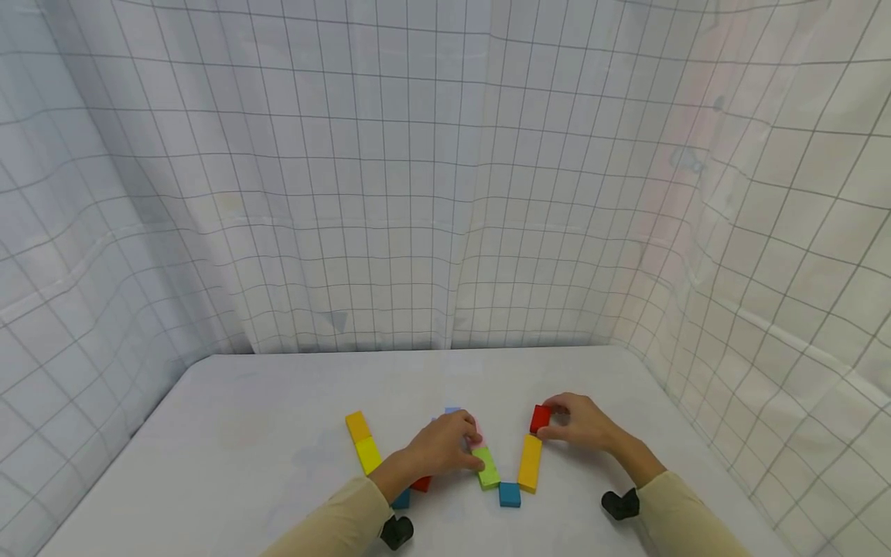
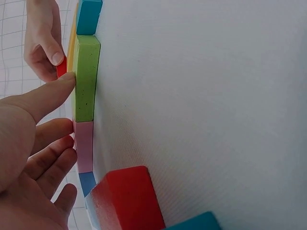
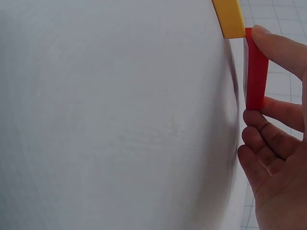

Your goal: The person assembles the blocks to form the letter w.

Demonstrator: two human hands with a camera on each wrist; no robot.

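Observation:
Colored blocks form a W-like zigzag on the white table. At the upper end of its right arm, my right hand (image 1: pixel 578 422) pinches a red block (image 3: pixel 257 69) between thumb and index finger. That block stands at the end of an orange-yellow block (image 1: pixel 530 464), with a teal block (image 1: pixel 510 494) below. My left hand (image 1: pixel 440 445) lies over the middle of the zigzag. Its thumb touches a light green block (image 2: pixel 86 79), and its loosely extended fingers are beside a pink block (image 2: pixel 84 146). In the head view the left hand partly hides the blocks around it.
On the left stand an orange block (image 1: pixel 358 426) and a yellow block (image 1: pixel 368 456). Another red block (image 1: pixel 421 484) and a teal block (image 1: pixel 401 500) are near the left wrist. A grid-patterned white curtain (image 1: pixel 390 193) surrounds the table (image 1: pixel 237 449).

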